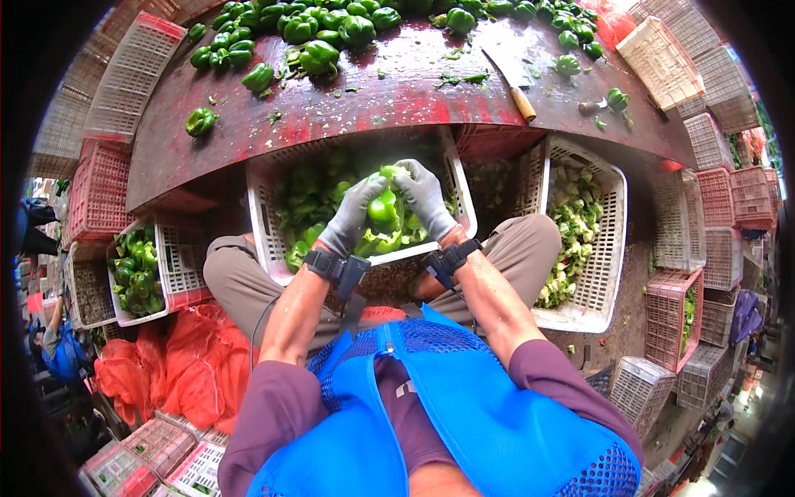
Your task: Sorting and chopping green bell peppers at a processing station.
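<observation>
Both hands wear grey gloves and meet over a white plastic crate (466,195) between my knees. Between them is a green bell pepper (384,212), with a pale piece at its top end. My left hand (349,219) grips the pepper's left side. My right hand (424,197) closes on its upper right, thumb and fingers at the pale top; whether that piece is stem or core I cannot tell. Below, green peppers (310,186) fill the crate, some looking opened. Fingers cover part of the held pepper.
Ahead stands a dark red table (381,99) with whole peppers (356,31) along its far side and a wooden-handled knife (522,103). To the right, a crate (609,248) holds pale green trimmings (571,224). Red mesh sacks (199,364) and a pepper crate (137,277) lie left.
</observation>
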The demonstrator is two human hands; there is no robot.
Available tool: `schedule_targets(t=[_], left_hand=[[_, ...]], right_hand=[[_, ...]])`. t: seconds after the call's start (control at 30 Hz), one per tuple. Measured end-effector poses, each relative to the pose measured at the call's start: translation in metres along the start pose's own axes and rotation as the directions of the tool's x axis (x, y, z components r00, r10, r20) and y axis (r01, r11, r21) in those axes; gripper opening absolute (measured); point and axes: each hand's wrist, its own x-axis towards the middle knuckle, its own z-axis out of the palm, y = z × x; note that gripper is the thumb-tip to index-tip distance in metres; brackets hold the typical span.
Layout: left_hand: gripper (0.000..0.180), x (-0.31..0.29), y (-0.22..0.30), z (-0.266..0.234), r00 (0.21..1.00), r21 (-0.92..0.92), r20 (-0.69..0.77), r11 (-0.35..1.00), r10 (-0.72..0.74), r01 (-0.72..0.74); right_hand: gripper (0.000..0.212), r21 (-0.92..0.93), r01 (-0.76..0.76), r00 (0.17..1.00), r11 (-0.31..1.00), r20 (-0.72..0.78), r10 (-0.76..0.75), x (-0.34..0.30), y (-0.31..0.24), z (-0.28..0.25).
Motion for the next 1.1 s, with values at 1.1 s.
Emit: schedule_targets(t=[1.1], left_hand=[[0.031, 0.128, -0.034, -0.258, 0.883, 0.869, -0.313, -0.268, 0.351, 0.415]], right_hand=[[0.067, -0.705, 0.406, 0.913, 0.582, 0.287, -0.29, 0.157, -0.124, -0.045]])
